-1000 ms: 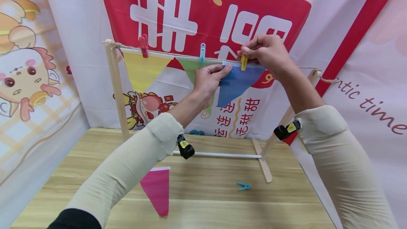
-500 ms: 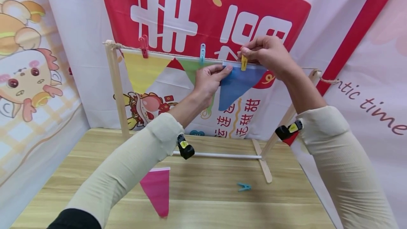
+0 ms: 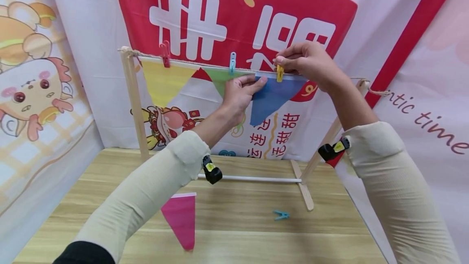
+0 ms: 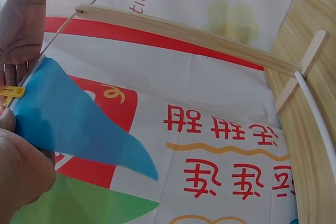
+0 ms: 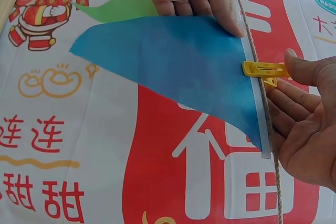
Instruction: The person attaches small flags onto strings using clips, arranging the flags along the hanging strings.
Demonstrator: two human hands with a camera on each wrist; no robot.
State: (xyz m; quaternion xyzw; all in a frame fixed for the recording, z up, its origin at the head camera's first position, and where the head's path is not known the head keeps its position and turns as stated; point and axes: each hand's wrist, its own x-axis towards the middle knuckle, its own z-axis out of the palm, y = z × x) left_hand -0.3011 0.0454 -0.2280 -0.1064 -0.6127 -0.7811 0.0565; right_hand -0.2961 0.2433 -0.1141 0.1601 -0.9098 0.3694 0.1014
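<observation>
A blue pennant [image 3: 272, 95] with a white top strip hangs along the twine [image 5: 270, 124]. My left hand [image 3: 238, 95] pinches its upper left corner between thumb and fingers. Over the strip and twine sits a yellow clothespin [image 5: 262, 70], whose upper end my right hand [image 3: 311, 64] holds between thumb and fingers. Farther left on the line hang a yellow pennant [image 3: 165, 80] under a red clothespin [image 3: 165, 54] and a green pennant [image 3: 216, 77] under a light blue clothespin [image 3: 232, 62]. My left hand partly hides the green one.
The twine runs between two wooden posts [image 3: 134, 101], joined low down by a white rod [image 3: 260, 179]. On the wooden table [image 3: 234, 239] lie a pink pennant [image 3: 183, 219] and a blue clothespin [image 3: 281, 215]. A printed cloth backdrop [image 3: 110, 93] stands close behind the line.
Both hands keep nearly the same places at the blue pennant's top edge. The pennant's lower tip sways slightly. The yellow clothespin stays at the line in the right hand's fingers.
</observation>
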